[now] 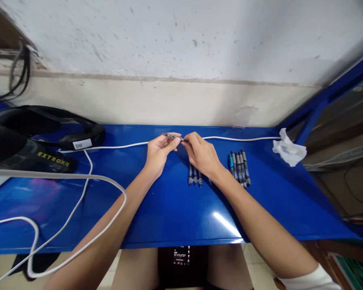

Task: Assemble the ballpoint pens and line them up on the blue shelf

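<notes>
From my end I see both hands meeting over the back half of the blue tabletop [166, 217], near the middle of its back edge. My left hand [157, 153] pinches a grey-and-black pen [171, 136] between thumb and fingertips, so the barrel lies across the fingers, nearly parallel to that edge. My right hand [203, 154] has its fingers curled in and pinching the pen's dark right end, which they mostly cover. I can't tell whether either hand rests on the surface.

Just below the right hand, at least three pens [195, 177] lie side by side, their visible ends toward the front edge and the rest hidden. Past the right forearm is a row of five pens [239, 168], the leftmost with a light-blue grip. Crumpled white tissue [289, 148] sits by the back right corner, a black headset [87, 135] by the back left corner. A white cable [124, 146] runs along the back edge, passing behind both hands.
</notes>
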{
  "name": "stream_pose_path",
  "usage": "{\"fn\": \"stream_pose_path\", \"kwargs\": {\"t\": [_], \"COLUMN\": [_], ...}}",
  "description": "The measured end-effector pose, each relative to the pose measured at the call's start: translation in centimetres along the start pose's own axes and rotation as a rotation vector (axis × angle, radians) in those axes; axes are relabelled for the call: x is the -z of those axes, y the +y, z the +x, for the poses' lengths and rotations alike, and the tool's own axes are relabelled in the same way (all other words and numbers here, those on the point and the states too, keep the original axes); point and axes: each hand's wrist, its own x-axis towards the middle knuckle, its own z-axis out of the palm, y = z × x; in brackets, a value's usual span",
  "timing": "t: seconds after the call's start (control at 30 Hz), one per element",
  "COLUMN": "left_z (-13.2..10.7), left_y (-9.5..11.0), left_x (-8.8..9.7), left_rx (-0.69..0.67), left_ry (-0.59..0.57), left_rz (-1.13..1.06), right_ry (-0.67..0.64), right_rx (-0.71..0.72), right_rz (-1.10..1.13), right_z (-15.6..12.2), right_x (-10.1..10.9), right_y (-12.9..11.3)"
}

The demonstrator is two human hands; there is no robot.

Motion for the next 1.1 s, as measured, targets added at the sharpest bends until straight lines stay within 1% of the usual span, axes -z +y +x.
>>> {"fn": "stream_pose_path", "kwargs": {"t": [0.1, 0.23, 0.43, 0.57, 0.73, 0.83, 0.97, 1.1], "left_z": [-0.02, -0.02, 0.0, 0.07, 0.1, 0.1, 0.12, 0.17], "left_y": [-0.01, 0.02, -0.02, -0.13, -0.09, -0.04, -0.02, -0.05], "left_x": [0.04, 0.03, 0.05, 0.18, 0.15, 0.11, 0.19, 0.25], "left_rx": [-0.003, 0.0, 0.002, -0.006, 0.002, 0.004, 0.005, 0.016], "left_ry": [0.0, 0.007, 0.01, 0.013, 0.031, 0.031, 0.027, 0.032], "left_rz": [-0.005, -0.013, -0.016, -0.03, -0.052, -0.055, -0.072, -0.085], "right_ry": [-0.02, 0.007, 0.012, -0.016, 0.056, 0.063, 0.108, 0.067], "right_rx": [0.006, -0.008, -0.003, -0.002, 0.014, 0.021, 0.031, 0.015], "right_rz": [-0.039, -0.006, -0.019, -0.052, -0.001, -0.001, 0.036, 0.043], "right_z": [0.02, -0.01, 0.01, 0.01, -0.07, -0.1, -0.11, -0.17], "right_x": [0.06, -0.01, 0.18, 0.3, -0.1, -0.2, -0.12, -0.2], "right_y": [-0.12, -0.1, -0.17, -0.33, -0.06, 0.16, 0.18, 0.15]}}
